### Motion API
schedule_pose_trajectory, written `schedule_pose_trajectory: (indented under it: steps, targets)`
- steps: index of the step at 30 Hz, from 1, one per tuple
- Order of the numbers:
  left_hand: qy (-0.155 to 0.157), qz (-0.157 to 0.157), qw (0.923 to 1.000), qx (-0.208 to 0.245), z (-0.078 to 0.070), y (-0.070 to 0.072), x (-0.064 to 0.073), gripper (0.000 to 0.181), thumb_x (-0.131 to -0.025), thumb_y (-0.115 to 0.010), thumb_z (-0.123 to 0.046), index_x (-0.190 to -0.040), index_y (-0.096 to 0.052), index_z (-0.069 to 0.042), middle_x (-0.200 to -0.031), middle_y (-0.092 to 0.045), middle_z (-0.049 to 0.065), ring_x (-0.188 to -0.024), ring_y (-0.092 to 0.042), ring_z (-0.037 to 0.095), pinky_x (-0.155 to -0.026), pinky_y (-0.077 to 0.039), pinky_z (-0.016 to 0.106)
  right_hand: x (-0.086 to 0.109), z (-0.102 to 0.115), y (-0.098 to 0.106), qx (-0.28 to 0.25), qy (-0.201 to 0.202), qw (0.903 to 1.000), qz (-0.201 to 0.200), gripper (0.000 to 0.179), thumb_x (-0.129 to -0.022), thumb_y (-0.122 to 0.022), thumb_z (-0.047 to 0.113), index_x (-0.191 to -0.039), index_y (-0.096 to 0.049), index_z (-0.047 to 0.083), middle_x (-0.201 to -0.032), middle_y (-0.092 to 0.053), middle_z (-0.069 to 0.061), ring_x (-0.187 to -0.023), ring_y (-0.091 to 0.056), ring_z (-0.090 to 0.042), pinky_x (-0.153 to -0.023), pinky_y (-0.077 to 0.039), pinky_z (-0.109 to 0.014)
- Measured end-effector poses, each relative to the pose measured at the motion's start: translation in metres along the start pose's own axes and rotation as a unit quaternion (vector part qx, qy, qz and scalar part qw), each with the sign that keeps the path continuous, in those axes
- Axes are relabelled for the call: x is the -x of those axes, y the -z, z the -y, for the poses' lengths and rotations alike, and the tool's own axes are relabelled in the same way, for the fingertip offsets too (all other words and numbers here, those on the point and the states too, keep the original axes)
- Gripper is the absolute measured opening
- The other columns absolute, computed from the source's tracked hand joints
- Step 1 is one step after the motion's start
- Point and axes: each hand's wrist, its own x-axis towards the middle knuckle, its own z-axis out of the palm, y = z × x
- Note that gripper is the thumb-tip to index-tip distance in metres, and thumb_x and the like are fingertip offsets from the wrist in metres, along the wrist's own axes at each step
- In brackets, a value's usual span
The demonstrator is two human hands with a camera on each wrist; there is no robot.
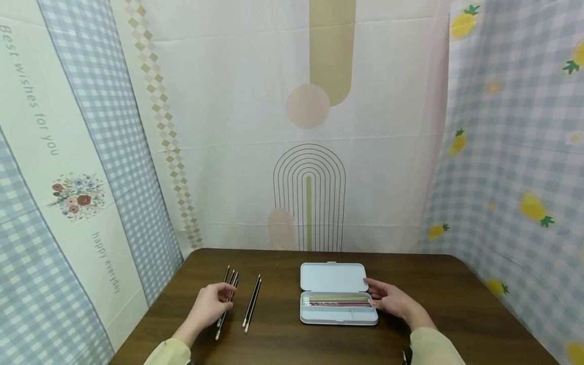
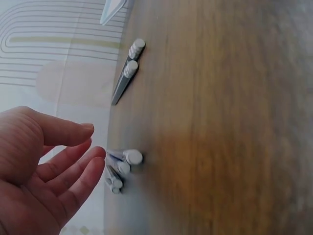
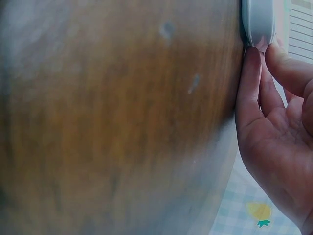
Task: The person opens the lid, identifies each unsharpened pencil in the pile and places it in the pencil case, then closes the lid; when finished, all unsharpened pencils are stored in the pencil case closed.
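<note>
My left hand (image 1: pixel 210 303) hovers over several black pencils (image 1: pixel 219 330) with white eraser ends, fingers loosely bent. In the left wrist view there is a gap between the thumb and the fingertips (image 2: pixel 99 152), with nothing held. Just right of that group lie two more black pencils (image 1: pixel 252 304), side by side. A pale blue pencil case (image 1: pixel 321 315) lies with its lid (image 1: pixel 333 276) folded back, and coloured pencils (image 1: pixel 335 302) fill its rear compartment. At the case's right end, my right hand (image 1: pixel 399 302) pinches the edge, thumb at the rim and fingers along the side.
The brown wooden table (image 1: pixel 283 344) has rounded far corners. A patterned cloth (image 1: pixel 228 192) hangs right behind it, with checked cloths along the left and right sides. The case's front part is split by a divider (image 1: pixel 351 313).
</note>
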Motion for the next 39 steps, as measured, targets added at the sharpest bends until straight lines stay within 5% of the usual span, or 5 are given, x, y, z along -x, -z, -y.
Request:
schedule_pose_trajectory:
  steps: [13,39]
  targets:
    - [0.015,0.007,0.9998,0.007,0.009,0.005,0.007,0.040,-0.073,-0.079,0.015,-0.111,-0.076,0.003,-0.087,-0.071,0.005,-0.075,-0.068,0.015,-0.069,-0.056,0.028,0.001,0.001,0.001,-0.004,0.006,1.0000,0.003,0.064,-0.097,-0.072,0.001,-0.157,-0.049,-0.001,-0.148,-0.054,-0.035,-0.140,-0.050,-0.049,-0.113,-0.041,-0.063]
    - [0.009,0.009,0.9999,0.001,-0.001,-0.005,0.002,0.042,-0.072,-0.077,0.015,-0.112,-0.077,0.001,-0.093,-0.073,0.007,-0.077,-0.069,0.016,-0.068,-0.057,0.030,-0.002,-0.002,0.002,-0.004,0.002,0.9999,0.009,0.065,-0.098,-0.072,0.003,-0.158,-0.048,0.000,-0.149,-0.053,-0.035,-0.141,-0.048,-0.050,-0.113,-0.040,-0.064]
